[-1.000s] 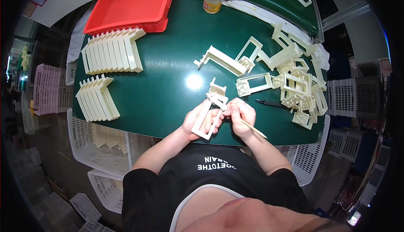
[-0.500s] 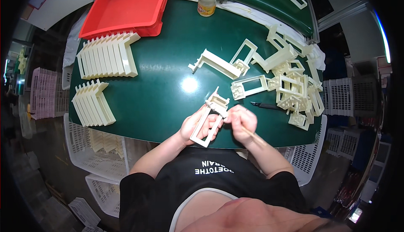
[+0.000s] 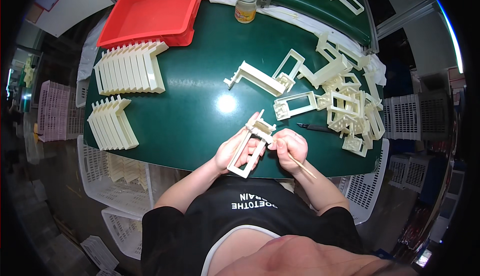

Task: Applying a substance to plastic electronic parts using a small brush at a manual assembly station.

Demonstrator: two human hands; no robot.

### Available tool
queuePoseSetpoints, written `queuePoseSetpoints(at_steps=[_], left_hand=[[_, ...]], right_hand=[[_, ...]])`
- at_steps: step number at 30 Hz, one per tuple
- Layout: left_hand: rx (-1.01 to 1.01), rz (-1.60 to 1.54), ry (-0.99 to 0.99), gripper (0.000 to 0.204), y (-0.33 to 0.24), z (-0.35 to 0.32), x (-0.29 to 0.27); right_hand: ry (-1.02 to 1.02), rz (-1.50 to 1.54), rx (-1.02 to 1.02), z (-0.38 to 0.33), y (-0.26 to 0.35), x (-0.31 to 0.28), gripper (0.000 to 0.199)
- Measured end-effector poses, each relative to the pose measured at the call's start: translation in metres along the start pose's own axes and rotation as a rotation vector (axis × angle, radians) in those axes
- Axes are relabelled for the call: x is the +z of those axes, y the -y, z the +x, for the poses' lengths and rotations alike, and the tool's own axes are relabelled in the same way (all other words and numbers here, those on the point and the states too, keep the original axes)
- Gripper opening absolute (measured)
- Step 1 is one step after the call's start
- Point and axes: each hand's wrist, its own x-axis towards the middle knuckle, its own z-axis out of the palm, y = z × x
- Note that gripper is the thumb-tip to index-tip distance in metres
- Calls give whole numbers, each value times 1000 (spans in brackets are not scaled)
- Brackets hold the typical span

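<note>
My left hand (image 3: 226, 155) is closed around a cream plastic frame (image 3: 243, 174), a long open rectangle with a blocky end pointing away from me. In my right hand (image 3: 291, 152) is a thin wooden stick (image 3: 304, 169), pinched in closed fingers, its rear end sticking out toward my wrist. The right fingertips are close beside the frame's blocky end. The stick's front end is hidden or too small to make out there. A craft knife (image 3: 317, 127) with a dark handle lies just beyond my right hand.
Cream frames (image 3: 345, 106) lie heaped at the right of the green table (image 3: 195, 121). Two neat rows of similar parts (image 3: 131, 71) stand at the left. A red tray (image 3: 150, 13) and a glass jar (image 3: 246, 6) are at the back. White baskets (image 3: 112, 188) flank the table below.
The frame has turned slightly in my left hand. My right hand has shifted a little and is now sharp instead of blurred; both hands keep their hold.
</note>
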Motion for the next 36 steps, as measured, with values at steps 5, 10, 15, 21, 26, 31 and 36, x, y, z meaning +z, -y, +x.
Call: queuePoseSetpoints(at_steps=[5,10,15,21,26,31,36], left_hand=[[22,-1,42,53,1,0,2],[32,71,13,54,-2,1,7],[58,126,3,56,0,2,5],[88,173,-27,58,3,1,5],[54,109,26,59,3,0,2],[37,163,62,60,1,3,4],[69,160,27,57,3,3,0]], right_hand=[[46,43,-65,-12,6,7,21],[3,15,57,-10,9,10,23],[-39,110,167,-7,9,-1,27],[-11,160,199,-14,13,1,28],[-36,169,236,-18,18,9,30],[-109,175,171,-10,8,0,24],[-59,267,242,-16,19,14,30]])
